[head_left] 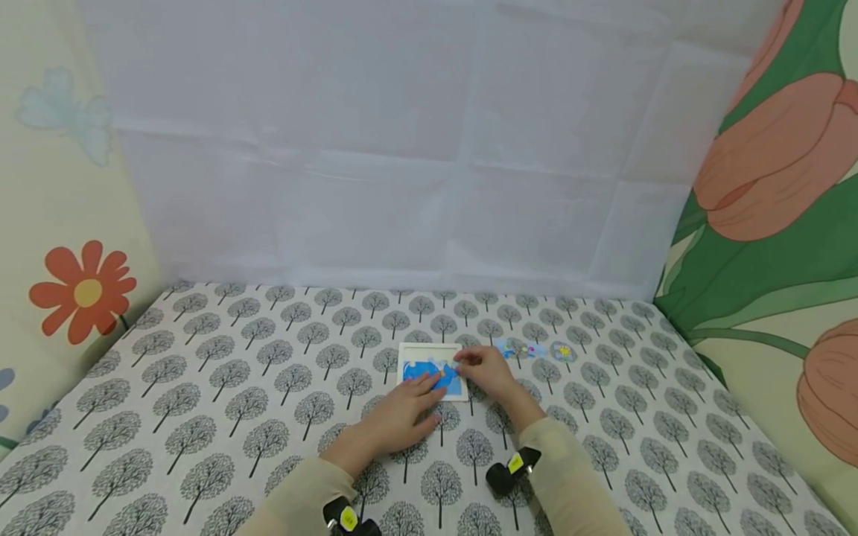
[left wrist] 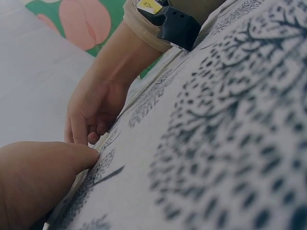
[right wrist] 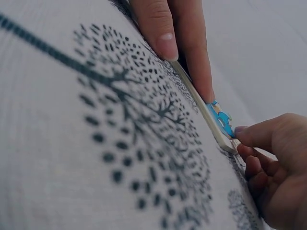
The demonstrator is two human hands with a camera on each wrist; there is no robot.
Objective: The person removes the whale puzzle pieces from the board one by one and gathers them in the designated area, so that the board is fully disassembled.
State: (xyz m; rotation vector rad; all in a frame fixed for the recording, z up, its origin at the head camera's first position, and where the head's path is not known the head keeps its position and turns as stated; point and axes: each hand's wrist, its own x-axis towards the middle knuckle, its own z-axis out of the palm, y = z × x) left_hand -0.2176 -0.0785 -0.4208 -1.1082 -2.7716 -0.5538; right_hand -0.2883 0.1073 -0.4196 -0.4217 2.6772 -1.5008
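1. My left grip [head_left: 401, 411] is released: fingers laid out over the frame, tips on the blue picture [head_left: 418, 369], thumb spread to the near side
2. My right grip [head_left: 491, 372] is grasping, thumb and finger pinched on the edge of a blue piece [right wrist: 223, 122], other fingers curled in below
3. Piece sits at the right part of the frame [head_left: 429, 346], between my left fingertip and my right thumb; its full outline is hidden by my hands
4. Frame is white, shallow, raised at the rim; lies flat mid-bench, in front of me
5. Just right of the frame, past my right grip: a clear strip [head_left: 521, 349] with blue, yellow and purplish bits, too small to make out
6. Beside the strip, farther right: a small disc [head_left: 564, 351], yellow flower at its middle
7. Bench [head_left: 315, 439] wears a white cloth printed with dark trees
8. White sheet [head_left: 402, 149] hangs behind; red flower [head_left: 83, 292] on the left wall, big tulips [head_left: 777, 164] on the right
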